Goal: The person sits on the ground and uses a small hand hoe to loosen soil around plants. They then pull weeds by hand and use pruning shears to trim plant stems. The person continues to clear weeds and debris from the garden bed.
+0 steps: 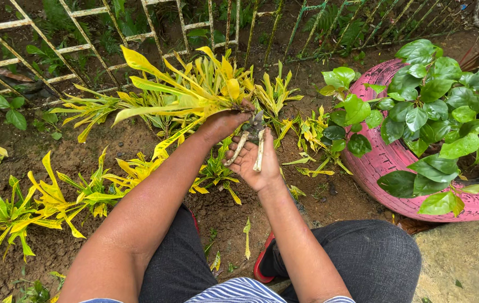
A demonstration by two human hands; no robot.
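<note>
At frame centre, left hand (224,124) grips light, floppy yellow-green croton stems (194,92) near their base; right hand (255,163) closed around stiff pale-handled pruning shears (251,143).

We crouch over the soil bed (32,151); leafy shrubs (183,92) ahead and to our left, a trellis fence (82,39) behind them. A tyre planter (385,163) sits to our right, a broad-leaved plant (436,95) in it. Pruning shears (249,143) lie between our left hand (225,124) and right hand (256,163), before our knees.
</note>
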